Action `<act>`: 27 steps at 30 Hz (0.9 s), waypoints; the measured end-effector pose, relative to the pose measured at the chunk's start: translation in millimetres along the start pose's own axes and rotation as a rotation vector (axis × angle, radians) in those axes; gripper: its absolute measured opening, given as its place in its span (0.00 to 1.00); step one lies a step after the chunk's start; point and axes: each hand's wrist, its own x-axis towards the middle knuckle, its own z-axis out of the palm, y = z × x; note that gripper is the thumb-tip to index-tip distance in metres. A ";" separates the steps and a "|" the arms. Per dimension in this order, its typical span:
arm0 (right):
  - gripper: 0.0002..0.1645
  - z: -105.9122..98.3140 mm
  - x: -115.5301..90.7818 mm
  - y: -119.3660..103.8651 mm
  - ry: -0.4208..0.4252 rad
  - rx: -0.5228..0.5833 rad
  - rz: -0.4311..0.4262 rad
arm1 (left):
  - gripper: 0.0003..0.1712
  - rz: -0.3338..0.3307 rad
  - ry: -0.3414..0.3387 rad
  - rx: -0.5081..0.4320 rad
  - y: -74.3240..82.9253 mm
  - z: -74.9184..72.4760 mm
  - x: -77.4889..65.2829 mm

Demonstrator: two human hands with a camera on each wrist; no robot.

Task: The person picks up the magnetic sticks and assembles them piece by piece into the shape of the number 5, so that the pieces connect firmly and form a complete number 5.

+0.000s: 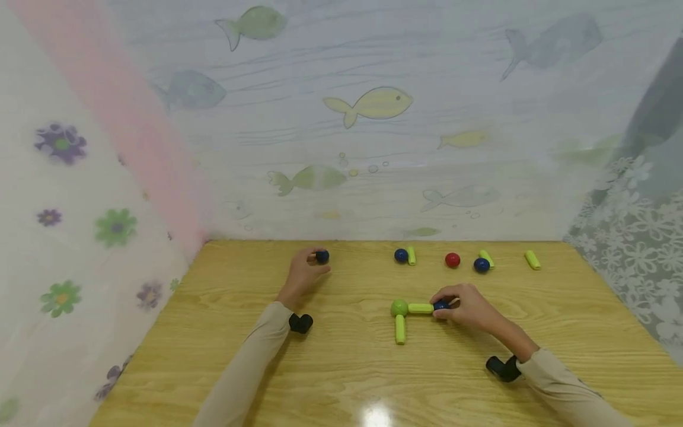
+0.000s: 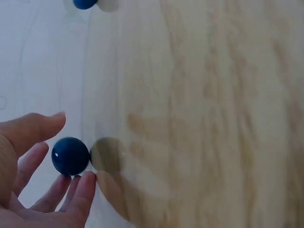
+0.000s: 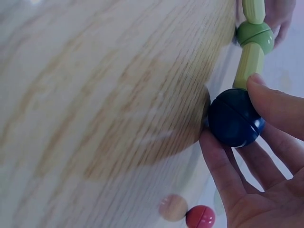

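At the table's back left, my left hand point(image 1: 305, 271) reaches around a dark blue ball point(image 2: 70, 156). In the left wrist view its thumb stands apart from the ball, while the fingertips lie close against the other side. My right hand point(image 1: 466, 305) pinches another dark blue ball point(image 3: 236, 118) between thumb and fingers. That ball meets the end of a yellow-green stick point(image 1: 420, 308), whose other end joins a green ball point(image 1: 399, 308). From the green ball a second yellow-green stick point(image 1: 401, 330) points towards the front, forming a corner.
Along the back lie a blue ball point(image 1: 401, 255) beside a yellow-green stick point(image 1: 411, 256), a red ball point(image 1: 452, 260), another blue ball point(image 1: 481, 265) against a stick point(image 1: 487, 258), and a lone stick point(image 1: 532, 260). A fish-patterned curtain point(image 1: 299, 142) hangs behind the wooden table point(image 1: 341, 379).
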 end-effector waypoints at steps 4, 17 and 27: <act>0.12 2.1 0.8 -0.7 0.002 -0.002 -0.011 | 0.16 0.026 0.035 0.020 -6.2 8.2 7.5; 0.12 1.4 -0.8 -5.2 0.010 -0.001 -0.014 | 0.16 0.035 -0.103 0.003 5.2 37.6 20.6; 0.11 0.3 -1.1 -5.1 0.016 -0.016 -0.013 | 0.19 -0.011 -0.162 -0.069 17.0 34.0 -10.4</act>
